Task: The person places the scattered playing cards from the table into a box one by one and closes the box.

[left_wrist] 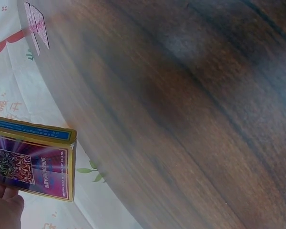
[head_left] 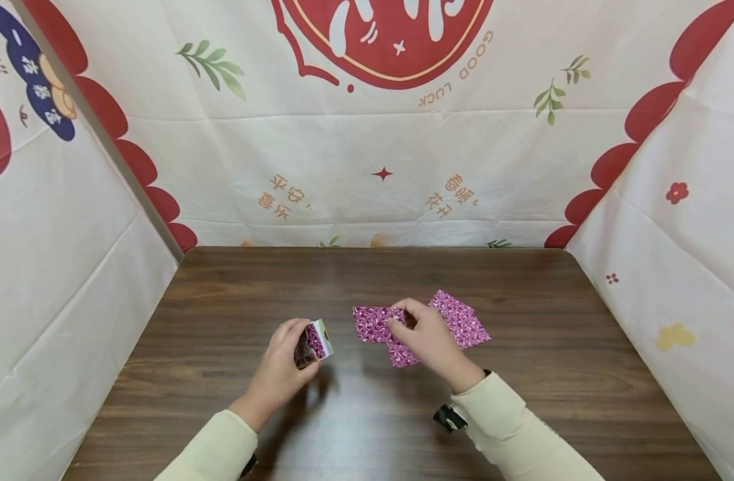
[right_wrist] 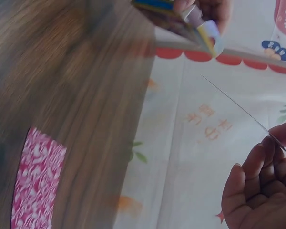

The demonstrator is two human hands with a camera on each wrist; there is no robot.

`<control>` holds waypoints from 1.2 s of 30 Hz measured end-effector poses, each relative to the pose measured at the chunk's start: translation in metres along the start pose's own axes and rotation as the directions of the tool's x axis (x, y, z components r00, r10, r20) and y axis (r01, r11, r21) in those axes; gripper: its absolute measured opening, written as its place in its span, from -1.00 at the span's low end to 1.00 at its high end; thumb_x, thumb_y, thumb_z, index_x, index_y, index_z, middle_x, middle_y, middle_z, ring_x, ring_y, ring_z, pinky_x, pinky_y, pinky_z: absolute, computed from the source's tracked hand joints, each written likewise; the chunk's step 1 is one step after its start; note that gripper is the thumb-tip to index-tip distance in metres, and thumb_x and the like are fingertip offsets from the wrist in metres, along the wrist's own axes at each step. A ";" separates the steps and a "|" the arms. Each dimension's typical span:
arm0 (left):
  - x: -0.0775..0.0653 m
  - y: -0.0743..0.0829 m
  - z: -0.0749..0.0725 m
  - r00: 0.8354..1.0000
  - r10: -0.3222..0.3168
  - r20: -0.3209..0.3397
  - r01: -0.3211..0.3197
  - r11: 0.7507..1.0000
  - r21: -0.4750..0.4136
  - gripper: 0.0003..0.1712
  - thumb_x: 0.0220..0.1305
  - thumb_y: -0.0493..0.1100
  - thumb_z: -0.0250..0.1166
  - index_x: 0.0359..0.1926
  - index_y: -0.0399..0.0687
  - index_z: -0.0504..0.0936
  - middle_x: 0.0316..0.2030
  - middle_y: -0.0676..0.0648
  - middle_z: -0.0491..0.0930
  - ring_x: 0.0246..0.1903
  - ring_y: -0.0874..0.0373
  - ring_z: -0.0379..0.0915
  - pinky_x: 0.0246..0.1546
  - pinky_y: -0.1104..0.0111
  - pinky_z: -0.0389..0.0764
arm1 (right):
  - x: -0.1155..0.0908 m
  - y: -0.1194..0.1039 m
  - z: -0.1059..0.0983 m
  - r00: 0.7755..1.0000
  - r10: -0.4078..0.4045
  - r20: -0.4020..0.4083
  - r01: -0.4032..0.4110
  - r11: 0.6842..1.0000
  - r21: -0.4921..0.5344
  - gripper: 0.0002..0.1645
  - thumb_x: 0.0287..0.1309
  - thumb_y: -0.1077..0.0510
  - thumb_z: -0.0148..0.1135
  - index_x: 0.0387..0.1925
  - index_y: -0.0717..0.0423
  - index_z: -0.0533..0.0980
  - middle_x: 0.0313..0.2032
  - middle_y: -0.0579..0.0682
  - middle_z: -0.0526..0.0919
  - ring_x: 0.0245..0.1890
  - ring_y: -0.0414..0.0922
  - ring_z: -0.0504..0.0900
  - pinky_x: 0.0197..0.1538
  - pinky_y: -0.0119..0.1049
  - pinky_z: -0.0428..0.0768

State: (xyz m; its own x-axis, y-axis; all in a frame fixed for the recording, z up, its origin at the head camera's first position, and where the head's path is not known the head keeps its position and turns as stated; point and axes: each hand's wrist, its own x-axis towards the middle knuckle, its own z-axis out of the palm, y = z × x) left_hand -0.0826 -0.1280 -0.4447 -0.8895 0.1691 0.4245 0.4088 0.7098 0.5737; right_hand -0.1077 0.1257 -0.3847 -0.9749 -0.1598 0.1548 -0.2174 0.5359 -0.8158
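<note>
My left hand (head_left: 279, 364) grips a small playing card box (head_left: 311, 344) above the table, its end flap folded out on the right. In the left wrist view the card box (left_wrist: 50, 167) shows a purple printed face with gold edges and a blue side strip. Between thumb and fingers, my right hand (head_left: 430, 341) pinches a playing card (head_left: 372, 324) with a magenta and white swirled back. The right wrist view shows the held card (right_wrist: 236, 105) edge-on, as a thin line. Beneath and beyond that hand, more swirl-backed cards (head_left: 461, 319) lie spread on the table, partly covered by the hand.
The brown wood-grain table (head_left: 240, 280) ends at a white printed cloth (head_left: 343, 147) behind it, with similar cloth on both sides. A black strap piece (head_left: 450, 419) hangs by the right cuff.
</note>
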 end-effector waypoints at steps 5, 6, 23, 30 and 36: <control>0.001 0.000 0.001 1.000 -0.008 0.007 0.008 1.000 0.009 -0.21 -0.32 -0.23 0.50 0.06 -0.19 0.42 0.02 -0.16 0.36 0.02 0.00 0.30 0.03 0.16 0.39 | -0.002 -0.010 0.007 1.000 0.014 0.009 -0.014 1.000 0.015 -0.90 -0.01 0.19 0.21 -0.36 0.02 0.53 -0.60 -0.10 0.41 -0.56 -0.19 0.35 -0.50 -0.39 0.38; 0.001 0.000 0.001 1.000 -0.009 0.008 0.009 1.000 0.010 -0.21 -0.32 -0.23 0.50 0.06 -0.19 0.41 0.02 -0.16 0.36 0.02 0.00 0.30 0.03 0.16 0.39 | -0.003 -0.010 0.008 1.000 0.017 0.010 -0.018 1.000 0.013 -0.90 -0.01 0.19 0.21 -0.36 0.02 0.53 -0.60 -0.11 0.41 -0.57 -0.20 0.35 -0.50 -0.40 0.38; 0.004 0.001 0.006 1.000 0.029 0.000 -0.029 0.999 0.014 -0.23 -0.32 -0.27 0.49 0.05 -0.20 0.42 0.00 -0.15 0.38 0.01 0.02 0.29 0.03 0.17 0.39 | -0.004 -0.024 0.028 0.999 0.011 0.054 -0.018 0.991 0.129 -0.90 -0.04 0.23 0.23 -0.38 0.07 0.55 -0.63 -0.12 0.40 -0.62 -0.23 0.34 -0.60 -0.44 0.35; 0.003 0.002 0.007 0.999 0.034 0.000 -0.034 0.999 -0.002 -0.21 -0.32 -0.27 0.49 0.07 -0.23 0.41 0.01 -0.16 0.38 0.03 -0.01 0.29 0.06 0.15 0.36 | -0.003 -0.025 0.037 0.998 -0.012 0.056 0.005 0.993 0.118 -0.91 -0.04 0.20 0.22 -0.39 0.04 0.55 -0.64 -0.14 0.41 -0.64 -0.26 0.34 -0.60 -0.43 0.38; 0.002 0.002 0.006 0.999 0.043 -0.002 -0.043 0.999 0.002 -0.22 -0.31 -0.29 0.48 0.07 -0.25 0.41 0.01 -0.16 0.38 0.03 -0.02 0.29 0.05 0.14 0.37 | 0.000 -0.025 0.044 0.998 -0.019 0.062 0.012 0.994 0.107 -0.90 -0.05 0.20 0.22 -0.40 0.03 0.55 -0.62 -0.15 0.41 -0.62 -0.26 0.34 -0.59 -0.44 0.38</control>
State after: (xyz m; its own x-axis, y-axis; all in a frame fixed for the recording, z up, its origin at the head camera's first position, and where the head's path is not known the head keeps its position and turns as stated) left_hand -0.0851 -0.1216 -0.4468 -0.8709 0.1980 0.4499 0.4458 0.7035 0.5535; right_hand -0.1003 0.0759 -0.3888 -0.9659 -0.2209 0.1350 -0.2225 0.4417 -0.8691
